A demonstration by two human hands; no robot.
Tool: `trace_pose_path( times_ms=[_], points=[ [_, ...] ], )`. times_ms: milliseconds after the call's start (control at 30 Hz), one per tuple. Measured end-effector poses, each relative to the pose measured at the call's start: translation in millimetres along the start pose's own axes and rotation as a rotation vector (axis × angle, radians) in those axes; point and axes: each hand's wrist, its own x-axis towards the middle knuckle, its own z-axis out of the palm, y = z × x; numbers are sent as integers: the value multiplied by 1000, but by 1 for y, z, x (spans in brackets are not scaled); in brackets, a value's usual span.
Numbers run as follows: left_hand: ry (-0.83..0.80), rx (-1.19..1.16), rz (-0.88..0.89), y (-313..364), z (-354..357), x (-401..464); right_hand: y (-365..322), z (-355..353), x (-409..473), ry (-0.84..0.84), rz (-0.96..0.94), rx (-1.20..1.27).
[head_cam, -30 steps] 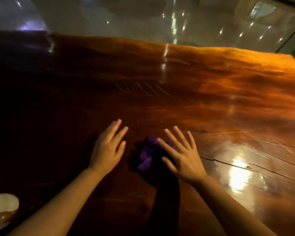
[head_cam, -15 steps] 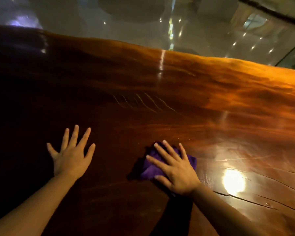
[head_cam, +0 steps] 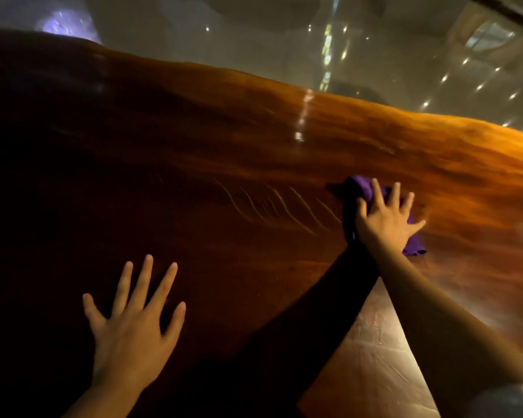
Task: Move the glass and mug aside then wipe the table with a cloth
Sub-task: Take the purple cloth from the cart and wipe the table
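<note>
A glossy dark wooden table (head_cam: 224, 164) fills most of the view. My right hand (head_cam: 384, 220) lies flat with spread fingers on a purple cloth (head_cam: 361, 188), pressing it against the tabletop at the right middle. The cloth shows above and to the right of the hand. My left hand (head_cam: 135, 327) rests palm down on the bare wood at the lower left, fingers apart, holding nothing. No glass or mug is in view.
The table's far edge (head_cam: 314, 92) runs from upper left down to the right, with a shiny grey floor (head_cam: 284, 40) beyond it. Faint curved streaks (head_cam: 269, 203) mark the wood left of the cloth. The left part of the table is in deep shadow.
My right hand has pushed the purple cloth away from me and to the right across the table. My left hand moved left earlier and now stays flat on the wood.
</note>
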Motion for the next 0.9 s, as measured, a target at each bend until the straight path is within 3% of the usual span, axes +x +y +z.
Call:
trace_pose_path(
  times_ms=[67,167,467,633,900],
  points=[
    [10,7,-1,-1,1,1,-19,3,16,-7,108,30],
    [10,12,15,0,0,1,-45,7,14,-61,67,25],
    [48,-13,21,0,0,-2,-101,6,-116,-173,-600,50],
    [55,6,-17,2,1,-1,-70,4,-202,-204,-876,53],
    [56,-11,-7,2,2,-1,-6,-13,-303,-255,-914,38]
  ],
)
